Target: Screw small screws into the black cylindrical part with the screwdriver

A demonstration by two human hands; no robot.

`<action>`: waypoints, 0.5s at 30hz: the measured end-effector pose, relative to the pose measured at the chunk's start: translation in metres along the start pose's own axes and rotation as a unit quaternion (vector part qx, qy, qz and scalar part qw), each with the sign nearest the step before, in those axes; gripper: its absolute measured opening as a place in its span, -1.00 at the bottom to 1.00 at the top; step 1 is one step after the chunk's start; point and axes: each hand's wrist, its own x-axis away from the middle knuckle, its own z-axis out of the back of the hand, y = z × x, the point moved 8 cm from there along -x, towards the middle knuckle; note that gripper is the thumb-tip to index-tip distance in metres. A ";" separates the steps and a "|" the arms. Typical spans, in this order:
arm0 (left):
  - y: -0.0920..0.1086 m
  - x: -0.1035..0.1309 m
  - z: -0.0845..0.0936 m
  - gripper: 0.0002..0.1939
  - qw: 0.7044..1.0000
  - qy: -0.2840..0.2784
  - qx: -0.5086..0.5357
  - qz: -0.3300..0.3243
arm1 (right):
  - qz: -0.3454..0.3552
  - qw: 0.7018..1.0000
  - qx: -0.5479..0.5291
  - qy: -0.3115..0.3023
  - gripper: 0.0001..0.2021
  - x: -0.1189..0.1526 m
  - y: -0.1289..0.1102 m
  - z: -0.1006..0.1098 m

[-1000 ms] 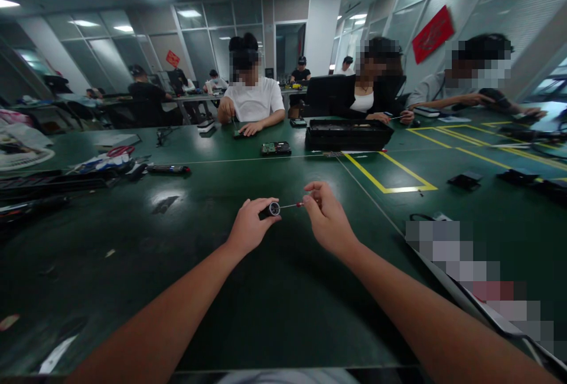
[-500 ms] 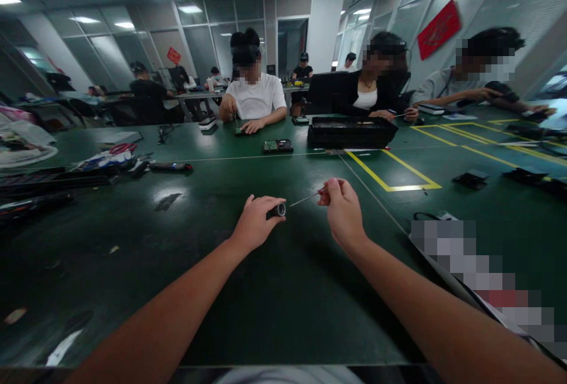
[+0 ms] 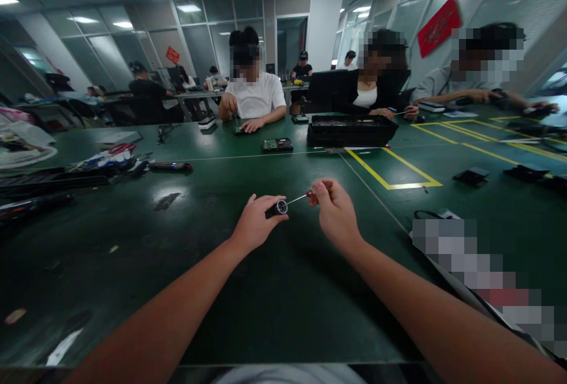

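Between the thumb and fingers of my left hand [image 3: 257, 221] is a small black cylinder [image 3: 280, 207] with a pale ring at its end, which faces right. My fingers hide part of its body, and its exact kind does not show. My right hand [image 3: 335, 210] is closed round the red handle of a thin screwdriver [image 3: 297, 199]. The metal shaft points left, and its tip is at the ringed end of the cylinder. Whether the tip touches inside cannot be made out. Both hands are held over the green table [image 3: 266, 313].
A black tray [image 3: 352, 134] and a circuit-board drive [image 3: 277, 145] lie beyond my hands. Red-handled scissors [image 3: 123, 148] and dark tools are at left. Yellow tape [image 3: 411, 186] marks the table at right, near small black parts [image 3: 470, 177]. People sit opposite, working with their own hands.
My right hand has moved left, bringing the screwdriver tip from just off the cylinder to its ringed end. My left hand has barely moved and still holds the cylinder.
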 end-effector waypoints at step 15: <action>-0.003 0.000 0.003 -0.58 1.000 0.011 -0.025 0.009 | 0.072 0.990 0.096 -0.068 -0.87 0.004 -0.021 -0.005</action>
